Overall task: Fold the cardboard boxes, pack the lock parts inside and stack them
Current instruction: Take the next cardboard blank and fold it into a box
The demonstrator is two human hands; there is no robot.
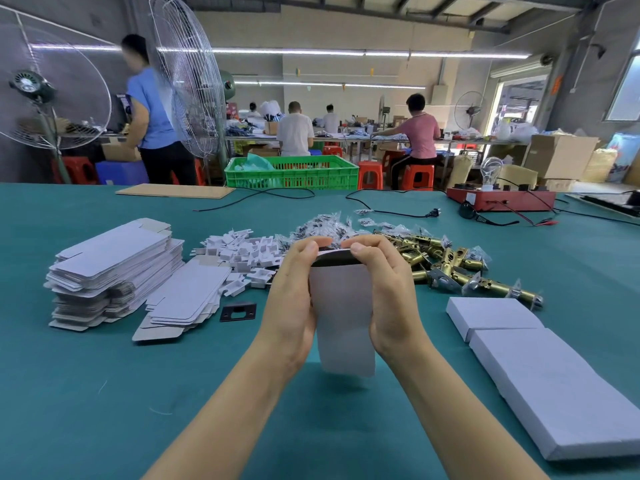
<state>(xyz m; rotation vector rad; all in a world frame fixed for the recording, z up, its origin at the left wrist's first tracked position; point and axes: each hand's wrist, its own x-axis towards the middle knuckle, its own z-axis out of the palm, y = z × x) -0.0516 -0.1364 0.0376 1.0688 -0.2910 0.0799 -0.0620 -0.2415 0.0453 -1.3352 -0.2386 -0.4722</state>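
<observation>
A white cardboard box point(343, 317) stands on end between my hands above the green table point(104, 393). My left hand point(294, 299) grips its left side and my right hand point(388, 292) grips its right side, with both thumbs pressing on the top flap. Flat unfolded box blanks point(114, 268) lie stacked at the left. Brass latch parts point(446, 265) lie heaped at the right, behind them small bags of screws point(325, 226). White cardboard inserts point(242, 258) are piled in the middle. Closed white boxes point(540, 375) lie in a row at the right.
A dark strike plate point(238, 311) lies on the table left of my left hand. At the far edge stand a red tester box with a bulb point(498, 199), black cables point(391, 211) and a cardboard sheet point(175, 191). Beyond are a green crate point(292, 173), fans and several seated workers.
</observation>
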